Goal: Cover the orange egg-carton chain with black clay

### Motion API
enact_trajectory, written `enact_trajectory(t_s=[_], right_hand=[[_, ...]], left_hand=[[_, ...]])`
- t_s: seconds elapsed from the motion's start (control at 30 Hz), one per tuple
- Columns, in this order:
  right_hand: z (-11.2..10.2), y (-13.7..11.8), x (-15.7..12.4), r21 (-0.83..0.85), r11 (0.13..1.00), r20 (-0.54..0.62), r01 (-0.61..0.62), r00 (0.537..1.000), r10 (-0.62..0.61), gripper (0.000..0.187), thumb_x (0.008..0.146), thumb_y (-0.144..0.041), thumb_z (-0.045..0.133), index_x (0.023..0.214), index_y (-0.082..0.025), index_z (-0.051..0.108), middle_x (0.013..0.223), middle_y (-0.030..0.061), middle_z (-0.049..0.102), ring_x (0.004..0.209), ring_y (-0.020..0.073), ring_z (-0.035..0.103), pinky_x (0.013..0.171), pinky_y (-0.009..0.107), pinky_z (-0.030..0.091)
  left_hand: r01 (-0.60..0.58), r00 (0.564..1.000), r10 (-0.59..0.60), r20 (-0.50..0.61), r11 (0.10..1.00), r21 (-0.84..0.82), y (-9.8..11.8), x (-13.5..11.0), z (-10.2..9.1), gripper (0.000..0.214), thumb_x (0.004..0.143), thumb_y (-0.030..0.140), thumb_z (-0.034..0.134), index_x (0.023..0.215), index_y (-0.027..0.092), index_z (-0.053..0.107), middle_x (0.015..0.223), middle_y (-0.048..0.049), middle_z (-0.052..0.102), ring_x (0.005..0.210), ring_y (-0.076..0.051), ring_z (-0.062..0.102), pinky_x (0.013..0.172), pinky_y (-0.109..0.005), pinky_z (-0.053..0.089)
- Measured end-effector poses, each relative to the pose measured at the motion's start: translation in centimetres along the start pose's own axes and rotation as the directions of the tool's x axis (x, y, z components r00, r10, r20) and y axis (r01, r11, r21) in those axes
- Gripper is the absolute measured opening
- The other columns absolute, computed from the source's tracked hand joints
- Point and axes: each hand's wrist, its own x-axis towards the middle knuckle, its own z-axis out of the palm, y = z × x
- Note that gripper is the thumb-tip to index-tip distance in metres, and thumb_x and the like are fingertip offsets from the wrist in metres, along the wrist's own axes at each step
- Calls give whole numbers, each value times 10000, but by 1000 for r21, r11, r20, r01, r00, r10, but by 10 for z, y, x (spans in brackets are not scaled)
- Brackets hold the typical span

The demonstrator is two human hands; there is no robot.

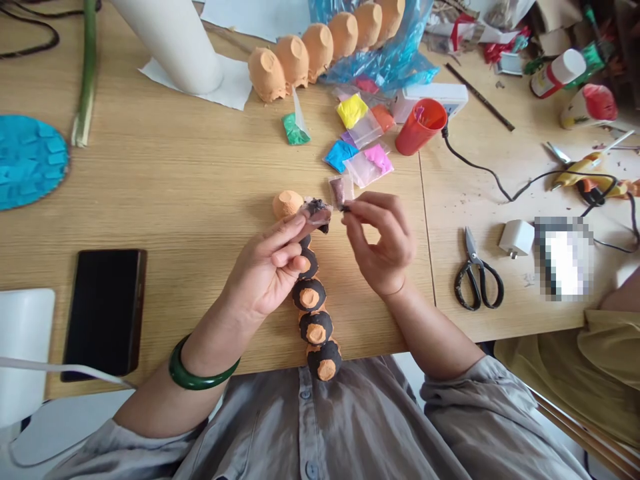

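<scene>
My left hand [267, 260] pinches a small clear plastic bag [319, 212] with black clay inside. Opposite it, my right hand [383, 240] has thumb and forefinger closed on a tiny bit of black clay [345, 209]. Below my left hand, a row of orange egg-carton cups [316, 333] runs toward my body. Several of its cups wear black clay round their sides with orange tops showing, while the far cup [287, 203] is plain orange. Part of the row is hidden by my left hand. A bag of brown clay [341, 191] lies just past my fingers.
Clay packets [352, 111], a red cup [421, 127] and a second orange carton row [305, 57] sit farther back. Scissors [477, 273] and a white adapter [517, 238] lie at right, a black phone [105, 313] at left. Another person's leg [565, 373] shows at lower right.
</scene>
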Motion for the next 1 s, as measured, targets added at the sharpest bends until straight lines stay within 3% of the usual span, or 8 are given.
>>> enact_trajectory(t_s=[0.17,0.23,0.3,0.43,0.53,0.73,0.83,1.0], right_hand=[[-2,-1,2,-17,1000,60,6,998,-5,161,1103,-264,620,1173,-271,765,1099,73,757,989,209,780,858,405,733],[-2,-2,2,21,997,50,-79,996,78,167,1112,-285,608,1175,-264,761,1118,76,751,995,201,772,830,387,732],[-2,-3,2,65,985,32,-162,987,160,168,1117,-290,604,1187,-261,754,1146,78,743,993,187,760,792,360,725],[0,-3,2,135,982,67,-131,990,123,131,1099,-248,642,1154,-245,761,1119,57,747,968,155,754,766,304,712],[0,-2,3,142,972,-7,-189,981,192,156,1116,-291,617,1173,-245,756,1131,68,736,988,166,752,763,313,717],[-4,-2,4,72,995,105,-76,992,68,135,1096,-311,666,1141,-247,776,1113,80,756,1003,201,780,860,388,734],[-3,-3,3,59,988,6,-144,990,143,160,1114,-297,621,1167,-250,764,1126,79,748,980,181,775,776,331,730],[-1,-5,4,117,984,137,-136,983,119,182,1114,-302,608,1172,-231,765,1143,87,764,1010,182,769,781,322,722]], left_hand=[[-105,994,108,-23,989,103,-3,-2,2,273,1028,-11,597,853,107,769,859,-34,848,317,37,398,373,-71,451],[-136,990,141,-25,981,137,-4,-2,1,230,1004,1,641,841,116,755,833,-20,838,311,28,404,366,-89,461],[-159,987,161,-2,974,159,-5,-1,-1,188,987,14,676,849,120,749,826,-7,831,306,25,409,362,-110,476],[-243,970,232,79,950,194,-9,2,-7,70,934,82,785,892,128,753,782,25,796,320,5,462,388,-145,517],[-300,953,280,114,925,234,-12,3,-11,128,894,175,864,912,143,742,773,26,786,331,-19,500,402,-172,542],[-385,922,346,174,872,302,-16,2,-13,192,875,248,888,948,154,737,851,3,817,337,-34,531,462,-212,609],[-417,908,371,196,850,322,-18,2,-14,217,866,286,894,945,157,739,884,-15,834,338,-38,535,463,-216,611],[-467,883,408,231,811,353,-19,4,-18,161,900,287,849,951,169,751,953,-22,851,370,-49,585,493,-219,627]])
